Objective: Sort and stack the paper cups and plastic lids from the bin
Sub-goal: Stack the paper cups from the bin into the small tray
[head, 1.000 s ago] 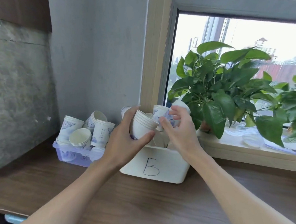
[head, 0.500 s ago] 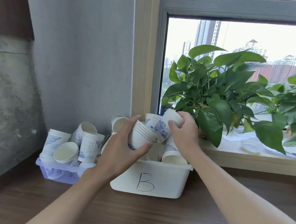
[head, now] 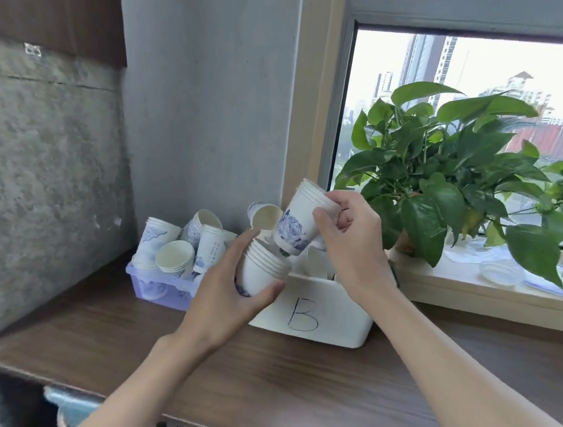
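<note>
The left hand (head: pixel 228 290) grips a nested cup stack (head: pixel 262 273) by the white bin's (head: pixel 331 325) left end. The right hand (head: pixel 350 235) pinches the tilted flowered cups (head: pixel 298 222), base at its mouth. Misaligned, they may catch the rim and tumble.

Bare forearms (head: pixel 462 389), left hand (head: pixel 227 297), right hand (head: pixel 356 244)

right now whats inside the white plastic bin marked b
White paper cups poke above the bin's rim. Its wall, the left hand gripping a plain cup stack and the right hand gripping a flowered cup stack hide the rest.
</note>
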